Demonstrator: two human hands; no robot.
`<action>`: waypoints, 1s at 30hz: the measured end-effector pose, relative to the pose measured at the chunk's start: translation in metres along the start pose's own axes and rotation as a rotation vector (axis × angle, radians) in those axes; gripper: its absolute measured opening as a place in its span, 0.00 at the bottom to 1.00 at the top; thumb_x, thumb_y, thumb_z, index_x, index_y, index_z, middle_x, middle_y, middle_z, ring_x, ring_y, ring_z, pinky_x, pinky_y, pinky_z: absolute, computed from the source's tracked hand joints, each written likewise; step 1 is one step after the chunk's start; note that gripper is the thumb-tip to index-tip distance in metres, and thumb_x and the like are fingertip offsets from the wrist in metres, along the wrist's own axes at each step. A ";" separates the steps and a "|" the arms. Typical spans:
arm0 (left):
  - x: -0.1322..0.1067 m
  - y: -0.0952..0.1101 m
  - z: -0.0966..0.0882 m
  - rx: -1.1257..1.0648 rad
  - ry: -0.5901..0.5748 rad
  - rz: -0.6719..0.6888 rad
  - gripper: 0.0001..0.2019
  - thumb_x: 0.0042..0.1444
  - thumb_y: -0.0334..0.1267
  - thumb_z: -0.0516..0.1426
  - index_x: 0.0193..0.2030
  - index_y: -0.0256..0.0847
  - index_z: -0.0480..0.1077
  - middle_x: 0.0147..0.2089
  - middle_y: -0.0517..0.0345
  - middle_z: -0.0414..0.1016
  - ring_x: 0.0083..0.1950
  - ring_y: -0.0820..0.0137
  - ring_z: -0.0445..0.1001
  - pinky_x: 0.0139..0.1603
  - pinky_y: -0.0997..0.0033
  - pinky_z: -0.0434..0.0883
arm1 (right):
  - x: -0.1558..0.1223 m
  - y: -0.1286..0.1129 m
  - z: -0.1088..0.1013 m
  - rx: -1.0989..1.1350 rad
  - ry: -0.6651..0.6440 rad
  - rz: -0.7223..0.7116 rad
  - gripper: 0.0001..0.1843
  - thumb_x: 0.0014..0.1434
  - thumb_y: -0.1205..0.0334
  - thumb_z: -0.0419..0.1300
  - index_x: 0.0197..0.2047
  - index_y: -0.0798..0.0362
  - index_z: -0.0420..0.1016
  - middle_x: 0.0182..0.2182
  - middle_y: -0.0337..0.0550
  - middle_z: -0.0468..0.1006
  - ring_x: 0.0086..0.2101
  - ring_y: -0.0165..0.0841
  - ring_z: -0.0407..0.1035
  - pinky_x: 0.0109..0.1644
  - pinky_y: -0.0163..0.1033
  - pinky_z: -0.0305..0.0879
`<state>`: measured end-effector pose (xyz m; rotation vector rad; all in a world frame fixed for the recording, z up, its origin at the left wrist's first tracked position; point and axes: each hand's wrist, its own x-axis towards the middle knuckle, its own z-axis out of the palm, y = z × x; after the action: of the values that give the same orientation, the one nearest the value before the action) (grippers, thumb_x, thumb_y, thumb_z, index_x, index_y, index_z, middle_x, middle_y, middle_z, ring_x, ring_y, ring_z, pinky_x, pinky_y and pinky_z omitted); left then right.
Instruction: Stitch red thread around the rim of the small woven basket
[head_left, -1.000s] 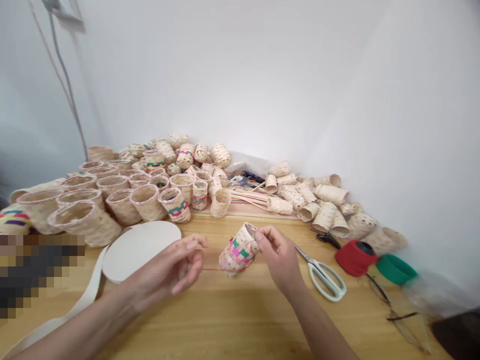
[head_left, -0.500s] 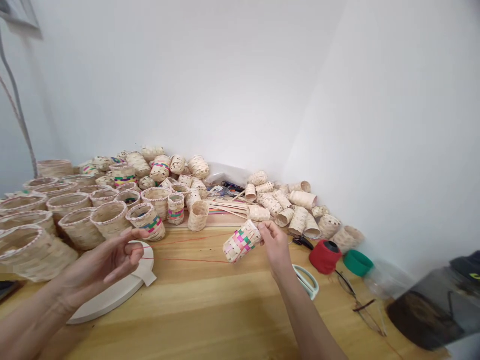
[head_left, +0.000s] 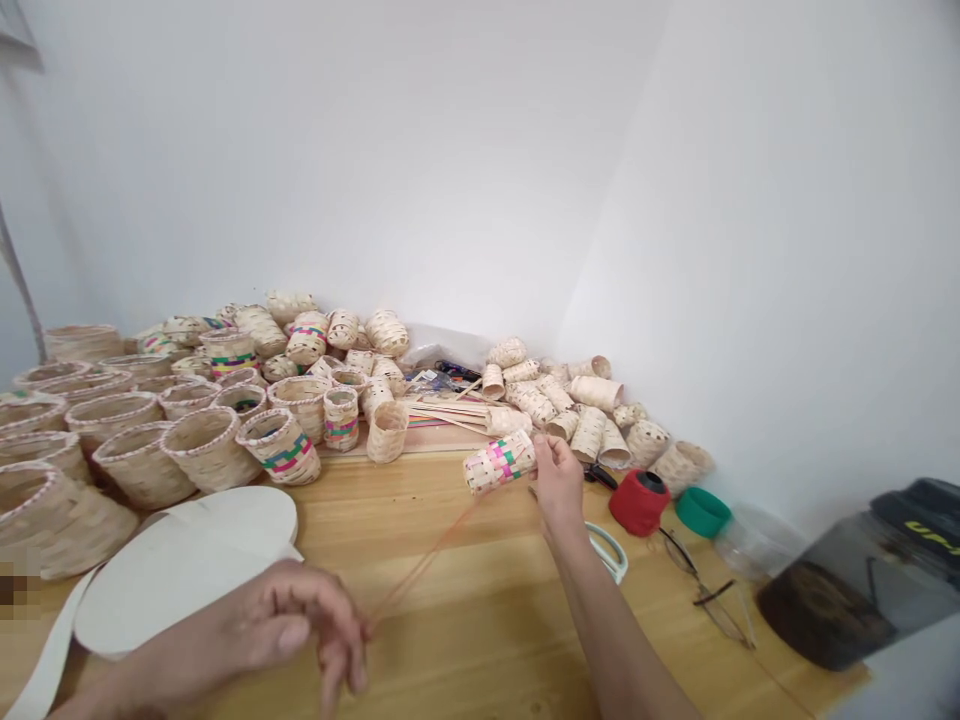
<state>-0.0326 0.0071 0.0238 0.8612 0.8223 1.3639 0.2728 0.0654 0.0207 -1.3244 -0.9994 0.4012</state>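
Note:
My right hand (head_left: pixel 559 485) pinches the rim of a small woven basket (head_left: pixel 499 460), held tilted above the table, with pink and green strips in its pale weave. From the basket a thin red thread (head_left: pixel 427 555) runs down to my left hand (head_left: pixel 300 625). That hand is curled low at the front, slightly blurred, with the thread at its fingers. Behind it lies a roll of white tape (head_left: pixel 187 560), its loose end trailing to the left.
Several finished-looking baskets (head_left: pixel 210 445) crowd the left, and rimless ones (head_left: pixel 592 430) lie piled by the right wall. Flat strips (head_left: pixel 446 412) sit between. To the right are scissors (head_left: pixel 611 555), a red thread spool (head_left: pixel 639 502), a green ring (head_left: pixel 703 511), eyeglasses (head_left: pixel 709 590) and a dark-lidded bottle (head_left: pixel 847 580).
My left hand has moved down and right, drawing the thread from level to slanting downward. My right hand has turned the basket flatter and raised it slightly. The view has shifted a little.

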 end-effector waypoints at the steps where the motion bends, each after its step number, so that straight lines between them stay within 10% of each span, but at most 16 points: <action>1: -0.001 -0.003 0.000 -0.027 -0.017 -0.022 0.15 0.57 0.49 0.54 0.41 0.42 0.74 0.21 0.59 0.67 0.30 0.66 0.70 0.33 0.70 0.71 | 0.000 0.001 0.000 -0.005 0.007 0.002 0.19 0.54 0.45 0.54 0.30 0.55 0.69 0.21 0.36 0.67 0.23 0.30 0.59 0.25 0.33 0.57; 9: 0.011 0.002 -0.021 -0.218 -0.206 -0.158 0.16 0.48 0.39 0.63 0.45 0.46 0.73 0.27 0.58 0.72 0.28 0.67 0.71 0.33 0.64 0.75 | -0.004 -0.005 0.002 0.011 -0.031 -0.008 0.19 0.52 0.45 0.56 0.29 0.54 0.70 0.20 0.37 0.69 0.23 0.30 0.60 0.25 0.33 0.58; 14: 0.022 0.013 -0.016 -0.346 -0.116 -0.050 0.21 0.52 0.25 0.57 0.53 0.43 0.68 0.35 0.57 0.75 0.29 0.72 0.73 0.36 0.69 0.77 | -0.008 -0.013 0.004 0.061 -0.097 0.014 0.19 0.49 0.45 0.59 0.28 0.55 0.71 0.20 0.37 0.70 0.21 0.29 0.60 0.23 0.33 0.57; 30: 0.031 0.008 -0.024 -0.279 -0.010 -0.159 0.09 0.61 0.29 0.51 0.44 0.35 0.71 0.26 0.57 0.72 0.23 0.75 0.71 0.28 0.76 0.74 | -0.008 -0.013 0.004 0.174 -0.138 0.072 0.20 0.44 0.44 0.64 0.27 0.54 0.72 0.20 0.36 0.70 0.22 0.28 0.59 0.24 0.33 0.58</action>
<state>-0.0567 0.0397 0.0200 0.5726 0.6587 1.2954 0.2623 0.0588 0.0292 -1.1901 -1.0088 0.6276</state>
